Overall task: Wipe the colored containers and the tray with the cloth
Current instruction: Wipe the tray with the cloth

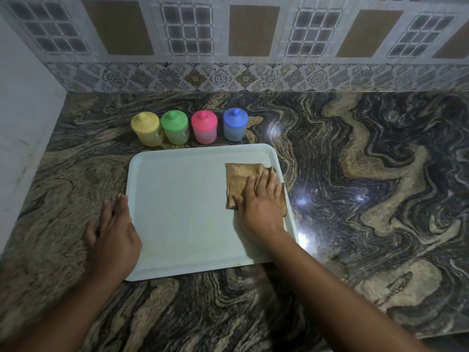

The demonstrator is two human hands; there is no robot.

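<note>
From the head view, our right hand [262, 199] presses flat, fingers straight, on the brown cloth [238, 174] at 3 o'clock on the white tray [182, 199]. Our left hand [114, 232] rests flat, gripping nothing, against its 9 o'clock rim. The row of four coloured containers [175, 128] stands beyond at 12 o'clock.

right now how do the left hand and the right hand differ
The right hand presses flat on the brown cloth; the left hand touches no cloth. The right hand lies inside the white tray near its right edge; the left hand sits at the tray's left rim, mostly over the counter. Both have straight fingers and grip nothing.
</note>
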